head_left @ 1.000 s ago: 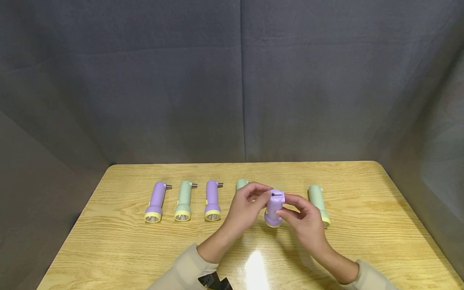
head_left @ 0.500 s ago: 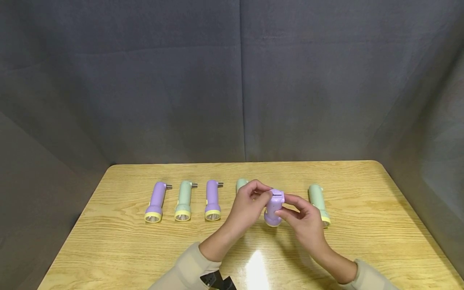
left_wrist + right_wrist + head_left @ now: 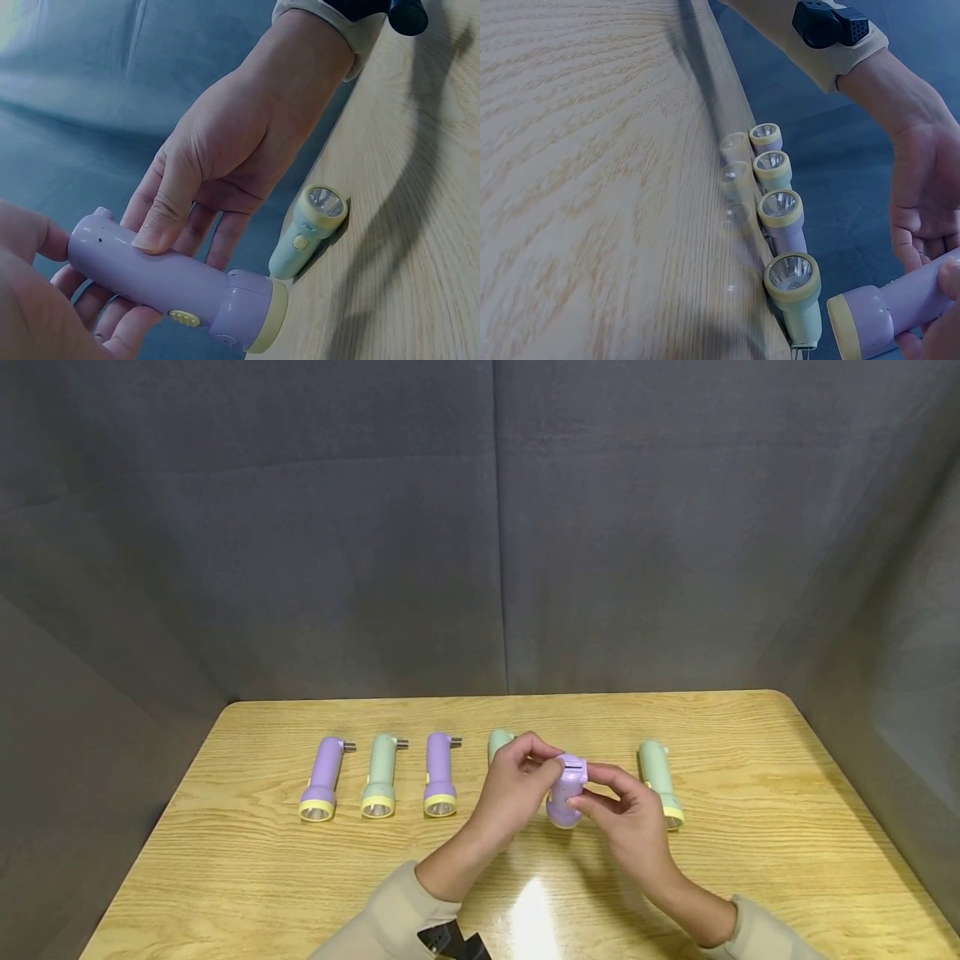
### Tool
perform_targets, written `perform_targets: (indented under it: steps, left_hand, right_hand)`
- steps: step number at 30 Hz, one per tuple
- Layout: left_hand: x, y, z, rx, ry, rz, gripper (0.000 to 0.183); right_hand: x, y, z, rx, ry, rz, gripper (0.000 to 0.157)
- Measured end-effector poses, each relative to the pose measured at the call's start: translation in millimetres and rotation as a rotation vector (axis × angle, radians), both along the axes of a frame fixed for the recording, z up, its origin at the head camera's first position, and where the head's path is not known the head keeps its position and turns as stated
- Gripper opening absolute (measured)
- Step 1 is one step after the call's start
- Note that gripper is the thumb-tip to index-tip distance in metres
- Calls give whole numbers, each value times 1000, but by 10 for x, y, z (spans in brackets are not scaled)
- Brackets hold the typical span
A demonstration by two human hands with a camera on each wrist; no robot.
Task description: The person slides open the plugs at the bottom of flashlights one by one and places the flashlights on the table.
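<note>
Both hands hold one purple flashlight (image 3: 564,803) above the table, its slotted end up and its yellow-rimmed head down. The left hand (image 3: 508,797) has its thumb and index finger at that end, beside the slot. The right hand (image 3: 637,835) grips the body between thumb and fingers; in the left wrist view its thumb lies along the purple barrel, below which a yellow switch shows. Behind the left hand lies a green flashlight (image 3: 499,742), mostly hidden in the head view. Another green flashlight (image 3: 655,770) lies beyond the right hand, partly covered by it.
Left of the hands, a purple flashlight (image 3: 326,772), a green one (image 3: 382,768) and another purple one (image 3: 438,768) lie in a row, metal prongs sticking out to the right. Grey curtains (image 3: 375,568) surround the wooden table (image 3: 247,868).
A dark spot at the slot in the held flashlight's end is no longer visible. The left thumb has shifted slightly, and the flashlight has moved a little. The lying flashlights have not moved.
</note>
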State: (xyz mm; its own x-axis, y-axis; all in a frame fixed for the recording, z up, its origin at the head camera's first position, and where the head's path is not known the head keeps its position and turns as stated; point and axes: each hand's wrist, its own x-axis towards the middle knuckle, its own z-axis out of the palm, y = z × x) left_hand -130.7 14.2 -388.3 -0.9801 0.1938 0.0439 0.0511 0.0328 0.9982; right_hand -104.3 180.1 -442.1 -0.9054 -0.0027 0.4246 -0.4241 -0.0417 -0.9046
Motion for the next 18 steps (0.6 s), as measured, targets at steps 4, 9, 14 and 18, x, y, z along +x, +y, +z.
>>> perform_targets:
  steps: [4,9,14,18]
  left_hand:
    - [-4,-5,13,-6,17,-8,7]
    - [-12,-12,22,-10,18,-22,6]
    - [-20,-2,19,0,7,-27,5]
    - [-18,3,27,17,-6,-29,6]
  right_hand:
    - [0,-7,14,-3,16,3,33]
    - [6,-8,28,-14,26,18,31]
    - [5,3,15,-32,21,24,31]
    - [-1,10,11,-45,16,31,32]
